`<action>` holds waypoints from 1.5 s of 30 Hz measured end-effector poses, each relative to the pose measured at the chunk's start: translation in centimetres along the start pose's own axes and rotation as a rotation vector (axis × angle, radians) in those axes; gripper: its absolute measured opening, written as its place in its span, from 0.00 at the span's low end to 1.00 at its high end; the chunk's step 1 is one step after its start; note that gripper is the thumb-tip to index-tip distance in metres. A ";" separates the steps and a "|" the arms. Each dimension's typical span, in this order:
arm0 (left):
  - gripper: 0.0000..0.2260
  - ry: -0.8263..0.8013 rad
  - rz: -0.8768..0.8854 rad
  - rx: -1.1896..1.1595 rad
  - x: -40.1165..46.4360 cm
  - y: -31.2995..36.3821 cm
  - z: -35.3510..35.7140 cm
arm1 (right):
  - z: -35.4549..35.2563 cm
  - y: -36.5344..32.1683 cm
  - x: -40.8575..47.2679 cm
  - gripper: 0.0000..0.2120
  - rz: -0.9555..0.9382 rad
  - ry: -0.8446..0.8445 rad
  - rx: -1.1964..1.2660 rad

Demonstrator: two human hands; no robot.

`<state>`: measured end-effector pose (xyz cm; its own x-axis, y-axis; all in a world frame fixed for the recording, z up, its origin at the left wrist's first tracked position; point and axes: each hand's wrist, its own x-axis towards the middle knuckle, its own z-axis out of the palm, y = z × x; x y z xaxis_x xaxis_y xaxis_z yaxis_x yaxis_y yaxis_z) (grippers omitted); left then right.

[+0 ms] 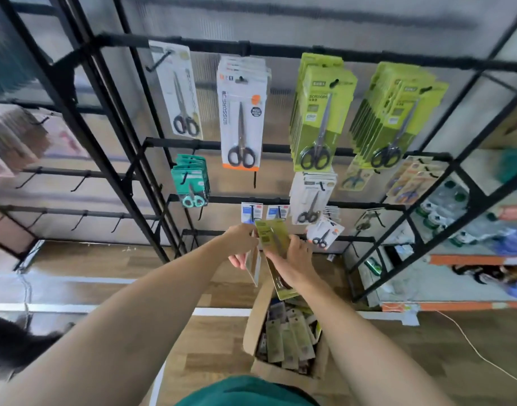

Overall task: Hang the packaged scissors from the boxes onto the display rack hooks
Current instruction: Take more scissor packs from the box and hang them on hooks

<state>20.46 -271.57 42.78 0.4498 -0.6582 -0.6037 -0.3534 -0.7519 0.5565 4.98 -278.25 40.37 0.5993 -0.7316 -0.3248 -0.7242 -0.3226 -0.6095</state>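
Both hands are raised in front of the lower part of the black display rack (280, 50), close together. The right hand (295, 259) grips a green scissors pack (273, 238) by its long edge, fingers curled over the card; the pack is tilted, its top end near the lower hooks and its bottom end pointing down toward the box. The left hand (241, 244) holds a pale flat pack (253, 266) edge-on to the camera, just left of the green one; its contents cannot be made out.

Directly below the hands, an open cardboard box (256, 320) stands on the wooden floor (105, 259), filled with more carded packs (289, 338).

On the rack, far above the hands, hang a white scissors stack (242, 115) at centre, two green scissors stacks (320, 112) to the right, and a single white pack (178, 89) to the left. A teal pack group (191, 183) hangs lower left. Small white packs (311, 200) hang just above the right hand.
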 end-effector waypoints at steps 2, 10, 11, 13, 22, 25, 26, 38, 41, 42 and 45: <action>0.13 -0.019 0.023 0.018 -0.3 -0.1 -0.5 | 0.4 -0.5 -0.4 0.25 0.033 0.088 0.127; 0.12 0.018 0.151 -0.005 -2.6 0.3 -2.0 | -0.2 -3.8 -2.1 0.07 0.106 0.209 0.409; 0.11 0.037 0.167 -0.007 -3.0 0.7 -2.1 | -0.6 -4.2 -2.3 0.07 0.100 0.223 0.394; 0.09 0.071 0.214 -0.037 -3.6 1.5 -2.6 | -1.6 -4.9 -2.5 0.08 0.092 0.258 0.386; 0.11 0.160 0.391 -0.346 -6.8 6.3 -6.0 | -8.9 -6.6 -2.9 0.16 0.016 0.438 0.425; 0.05 0.233 0.434 -0.250 -7.3 8.9 -8.1 | -12.3 -7.8 -2.5 0.23 -0.034 0.503 0.498; 0.06 0.282 0.448 -0.211 -7.2 9.7 -8.8 | -13.5 -8.1 -2.3 0.23 -0.059 0.519 0.504; 0.16 0.669 0.541 0.172 -9.0 16.4 -13.9 | -20.2 -11.8 0.1 0.13 -0.311 0.619 0.556; 0.09 0.690 0.559 0.149 -9.3 17.1 -14.2 | -21.1 -12.9 0.8 0.11 -0.255 0.593 0.537; 0.07 0.707 0.563 0.157 -9.3 17.2 -14.3 | -21.4 -13.1 0.9 0.10 -0.241 0.577 0.506; 0.05 0.739 0.553 0.186 -9.6 17.3 -14.3 | -21.8 -13.5 1.6 0.11 -0.209 0.547 0.405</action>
<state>21.77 -277.69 66.35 0.5626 -0.7815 0.2698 -0.7693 -0.3753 0.5171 8.28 -288.20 63.80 0.3775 -0.9097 0.1729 -0.3652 -0.3179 -0.8750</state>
